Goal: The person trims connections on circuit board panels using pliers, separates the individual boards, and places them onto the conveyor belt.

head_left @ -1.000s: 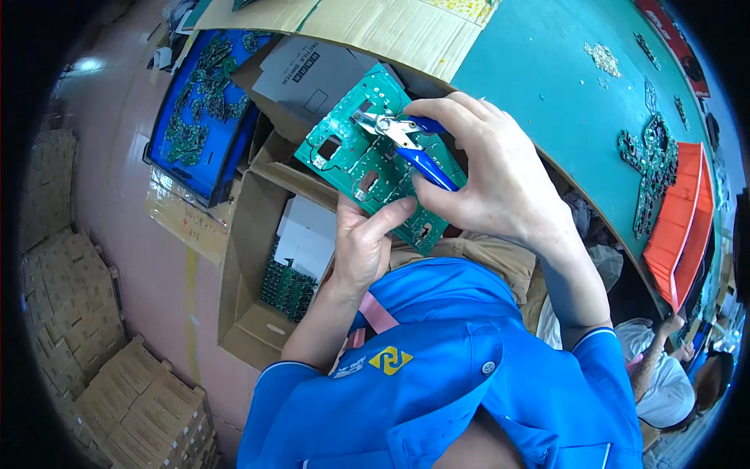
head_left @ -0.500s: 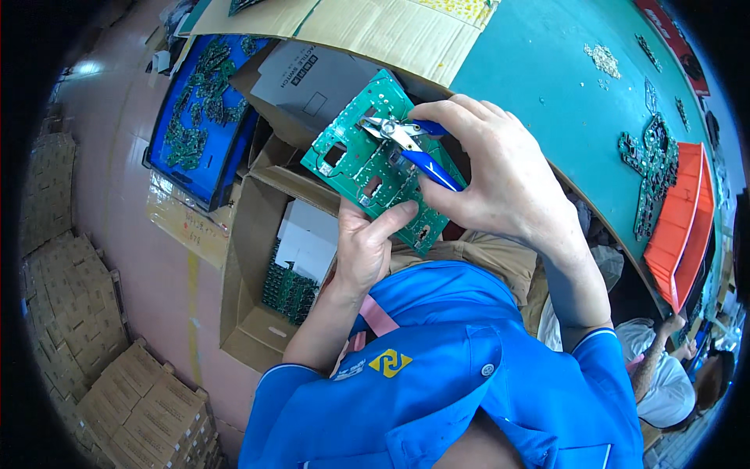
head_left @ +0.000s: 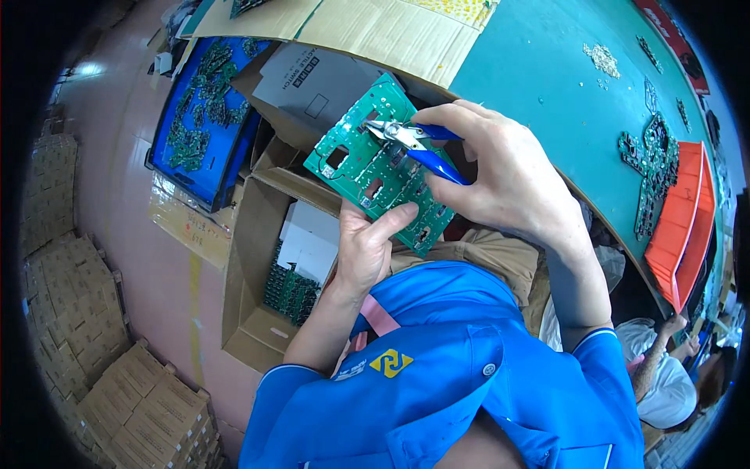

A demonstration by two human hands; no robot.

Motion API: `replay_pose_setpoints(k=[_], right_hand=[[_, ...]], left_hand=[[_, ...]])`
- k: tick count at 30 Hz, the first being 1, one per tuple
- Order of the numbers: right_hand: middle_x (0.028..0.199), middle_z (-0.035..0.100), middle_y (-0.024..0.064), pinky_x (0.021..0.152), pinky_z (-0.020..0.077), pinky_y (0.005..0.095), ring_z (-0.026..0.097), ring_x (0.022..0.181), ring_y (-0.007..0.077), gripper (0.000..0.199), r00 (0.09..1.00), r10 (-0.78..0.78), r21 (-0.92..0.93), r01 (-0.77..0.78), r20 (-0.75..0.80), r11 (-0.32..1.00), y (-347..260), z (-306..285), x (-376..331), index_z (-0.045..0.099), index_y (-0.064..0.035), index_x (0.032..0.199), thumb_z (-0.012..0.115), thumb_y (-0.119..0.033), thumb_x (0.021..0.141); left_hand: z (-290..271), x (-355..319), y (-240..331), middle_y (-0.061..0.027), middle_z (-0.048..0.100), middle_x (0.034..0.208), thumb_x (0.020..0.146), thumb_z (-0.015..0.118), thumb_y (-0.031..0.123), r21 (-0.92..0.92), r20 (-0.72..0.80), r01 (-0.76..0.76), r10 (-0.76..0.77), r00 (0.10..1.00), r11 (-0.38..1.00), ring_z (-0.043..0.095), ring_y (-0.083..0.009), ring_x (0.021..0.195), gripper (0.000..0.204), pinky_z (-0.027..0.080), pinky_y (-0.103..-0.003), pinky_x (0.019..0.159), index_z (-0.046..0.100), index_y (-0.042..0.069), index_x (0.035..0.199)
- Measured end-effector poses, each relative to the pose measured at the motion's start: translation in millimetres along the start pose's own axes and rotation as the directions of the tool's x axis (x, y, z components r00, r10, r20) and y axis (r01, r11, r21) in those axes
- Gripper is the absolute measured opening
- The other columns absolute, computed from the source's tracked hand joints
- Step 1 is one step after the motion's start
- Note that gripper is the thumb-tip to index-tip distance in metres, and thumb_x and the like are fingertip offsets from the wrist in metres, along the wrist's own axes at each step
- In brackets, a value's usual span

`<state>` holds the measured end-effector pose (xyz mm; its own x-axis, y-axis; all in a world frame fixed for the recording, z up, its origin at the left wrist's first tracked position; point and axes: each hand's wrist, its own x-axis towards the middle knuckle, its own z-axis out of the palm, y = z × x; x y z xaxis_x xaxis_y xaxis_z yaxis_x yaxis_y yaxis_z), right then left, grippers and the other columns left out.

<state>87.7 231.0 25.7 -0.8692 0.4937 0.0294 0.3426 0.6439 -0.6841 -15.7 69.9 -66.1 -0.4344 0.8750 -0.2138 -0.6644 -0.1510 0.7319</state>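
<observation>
A green printed circuit board with several rectangular cut-outs is tilted in front of me. My left hand grips its lower left edge, the thumb lying on top of the board. Over the board, my right hand is closed around blue-handled side cutters. Their metal jaws are at the board's surface, beside an upper cut-out. Whether the jaws touch a component there is too small to tell.
An open cardboard box holding green boards stands at left. Beyond it a blue tray carries more boards. On the green table lie board pieces and an orange bin. Another person works at far right.
The cutters' handles have spread slightly and my right hand has shifted a little right and down. The board has dipped slightly; my left hand keeps its grip.
</observation>
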Motion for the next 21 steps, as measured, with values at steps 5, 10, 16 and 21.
replay_pose_setpoints(k=[5, 10, 16, 21], right_hand=[[0.100, 0.067, 0.0170, 0.084, 0.0536, 0.0436, 0.066, 0.096, 0.0357, 0.044, 0.996, -0.041, -0.042, 0.038, -0.079, 0.998, 2, 6, -3, 0.066, -0.0012, 0.113, 0.073, -0.016, 0.073], [0.101, 0.064, 0.0145, 0.085, 0.0528, 0.0417, 0.064, 0.097, 0.0340, 0.050, 0.982, -0.134, -0.132, 0.116, -0.132, 0.984, 4, 9, -5, 0.063, -0.0060, 0.121, 0.074, -0.016, 0.073], [0.098, 0.065, 0.0121, 0.082, 0.0522, 0.0415, 0.064, 0.094, 0.0325, 0.048, 0.966, -0.188, -0.210, 0.149, -0.179, 0.966, 5, 12, -4, 0.065, -0.0038, 0.116, 0.075, -0.015, 0.071], [0.095, 0.064, 0.0127, 0.081, 0.0528, 0.0411, 0.063, 0.092, 0.0324, 0.046, 0.979, -0.143, -0.173, 0.117, -0.143, 0.978, 3, 13, -6, 0.063, -0.0010, 0.116, 0.073, -0.012, 0.073]], left_hand=[[1, 3, 3, -0.0090, 0.064, 0.122, 0.086, 0.060, -0.014, -0.021, 0.011, -0.005, 0.005, 1.000, 1.000, 0.064, -0.0184, 0.110, 0.050, 0.051, -0.036, 0.097, 0.053, 0.006, 0.131], [4, 4, 2, -0.0087, 0.063, 0.124, 0.086, 0.059, -0.014, -0.039, -0.024, 0.000, -0.001, 1.000, 0.999, 0.064, -0.0181, 0.111, 0.051, 0.052, -0.035, 0.097, 0.051, 0.007, 0.133], [2, 5, -4, -0.0081, 0.063, 0.124, 0.086, 0.060, -0.014, 0.027, -0.040, -0.026, 0.027, 0.999, 0.999, 0.064, -0.0173, 0.110, 0.052, 0.053, -0.035, 0.096, 0.050, 0.007, 0.133], [4, 5, -6, -0.0078, 0.063, 0.123, 0.086, 0.061, -0.014, 0.080, -0.052, -0.043, 0.047, 0.998, 0.996, 0.064, -0.0169, 0.110, 0.052, 0.053, -0.034, 0.095, 0.050, 0.007, 0.133]])
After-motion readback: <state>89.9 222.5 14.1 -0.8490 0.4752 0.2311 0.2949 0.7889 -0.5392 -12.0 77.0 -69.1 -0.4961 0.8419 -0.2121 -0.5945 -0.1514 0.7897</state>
